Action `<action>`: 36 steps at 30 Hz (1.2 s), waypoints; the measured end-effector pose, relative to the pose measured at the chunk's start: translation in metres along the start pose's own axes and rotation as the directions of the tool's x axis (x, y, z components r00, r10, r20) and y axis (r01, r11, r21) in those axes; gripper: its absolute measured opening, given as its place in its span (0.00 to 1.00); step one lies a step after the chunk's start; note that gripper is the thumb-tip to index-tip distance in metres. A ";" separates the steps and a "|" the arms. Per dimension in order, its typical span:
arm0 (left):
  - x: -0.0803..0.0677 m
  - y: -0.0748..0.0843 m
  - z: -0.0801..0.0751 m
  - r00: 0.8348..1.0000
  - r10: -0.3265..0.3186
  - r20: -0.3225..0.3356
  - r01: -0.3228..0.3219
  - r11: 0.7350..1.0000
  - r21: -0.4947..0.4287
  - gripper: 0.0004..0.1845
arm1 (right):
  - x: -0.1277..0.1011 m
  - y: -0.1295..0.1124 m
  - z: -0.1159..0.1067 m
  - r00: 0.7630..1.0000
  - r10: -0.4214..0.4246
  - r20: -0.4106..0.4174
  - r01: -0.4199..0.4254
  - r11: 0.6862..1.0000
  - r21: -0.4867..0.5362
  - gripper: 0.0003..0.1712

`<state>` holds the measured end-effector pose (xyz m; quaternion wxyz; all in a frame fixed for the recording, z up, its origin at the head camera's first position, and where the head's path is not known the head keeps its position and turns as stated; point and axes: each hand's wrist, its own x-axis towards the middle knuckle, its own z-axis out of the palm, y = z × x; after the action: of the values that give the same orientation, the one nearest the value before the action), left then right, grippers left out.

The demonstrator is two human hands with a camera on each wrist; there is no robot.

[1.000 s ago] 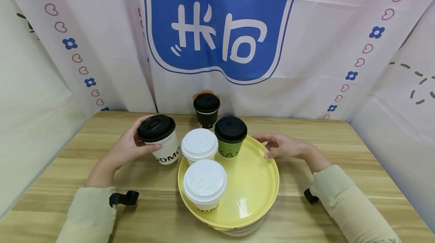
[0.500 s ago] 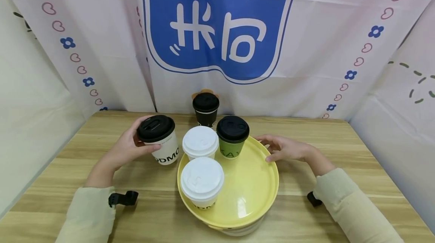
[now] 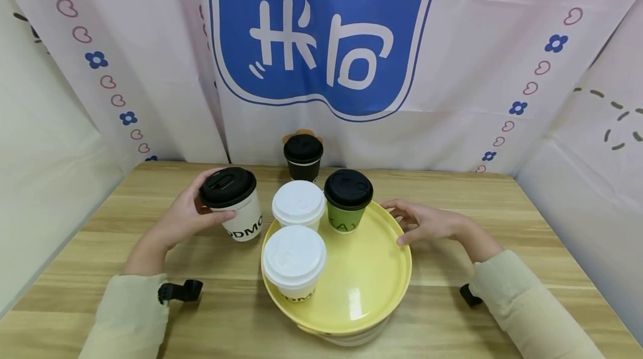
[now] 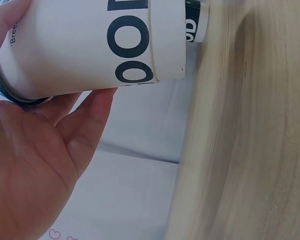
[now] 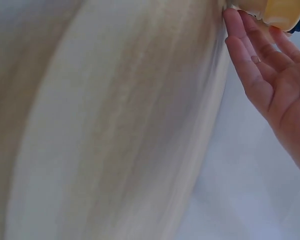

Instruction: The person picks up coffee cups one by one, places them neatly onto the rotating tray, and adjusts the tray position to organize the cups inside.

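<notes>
My left hand [image 3: 178, 222] grips a white paper cup with a black lid [image 3: 245, 218], thumb in front and fingers behind. It stands upright just left of a round yellow tray [image 3: 374, 269]; whether its base touches the table I cannot tell. At the tray's right edge, my right hand [image 3: 436, 222] holds the rim, its thumb and fingertips against it. On the tray's left part are two white-lidded cups, one in front [image 3: 294, 261] and one behind [image 3: 299, 202]. Beside them is a green cup with a black lid [image 3: 348, 202].
Behind the tray stands a smaller black cup [image 3: 303, 158], near the table's back edge. A pale round base [image 3: 356, 338] shows under the tray. The wooden table [image 3: 482, 325] ends at a printed cloth backdrop [image 3: 442, 141].
The tray has turned clockwise: the front white-lidded cup shifts left and back, the green cup to the right. My right hand moves slightly right and nearer. My left hand still grips its cup.
</notes>
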<state>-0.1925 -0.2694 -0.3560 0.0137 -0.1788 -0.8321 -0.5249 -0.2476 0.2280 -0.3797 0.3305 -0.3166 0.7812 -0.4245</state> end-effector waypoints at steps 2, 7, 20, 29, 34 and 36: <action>0.000 0.000 -0.001 1.000 0.003 0.002 -0.003 1.000 0.002 0.42 | -0.001 0.000 0.001 1.000 0.007 0.002 -0.007 1.000 -0.005 0.47; 0.000 0.001 0.000 1.000 0.018 -0.003 -0.019 1.000 -0.008 0.42 | -0.005 -0.002 0.003 1.000 0.012 -0.001 -0.012 1.000 -0.029 0.48; 0.000 0.004 -0.002 1.000 0.017 -0.017 -0.017 1.000 0.003 0.42 | -0.017 -0.010 0.012 0.999 0.026 -0.044 -0.031 0.993 -0.111 0.51; 0.000 0.002 -0.003 1.000 0.010 -0.018 -0.010 1.000 0.001 0.42 | -0.023 -0.012 0.018 0.999 0.022 -0.042 -0.029 0.987 -0.161 0.51; 0.000 0.002 -0.002 1.000 0.009 -0.019 -0.009 1.000 -0.004 0.42 | -0.027 -0.011 0.022 0.998 0.013 -0.053 -0.023 0.982 -0.188 0.51; -0.001 0.002 -0.002 1.000 0.011 -0.019 -0.011 1.000 -0.008 0.42 | -0.029 -0.010 0.024 0.998 0.018 -0.065 -0.031 0.979 -0.203 0.51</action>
<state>-0.1914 -0.2706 -0.3538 0.0236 -0.1785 -0.8288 -0.5298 -0.2097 0.2353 -0.3735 0.2768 -0.3256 0.8345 -0.3477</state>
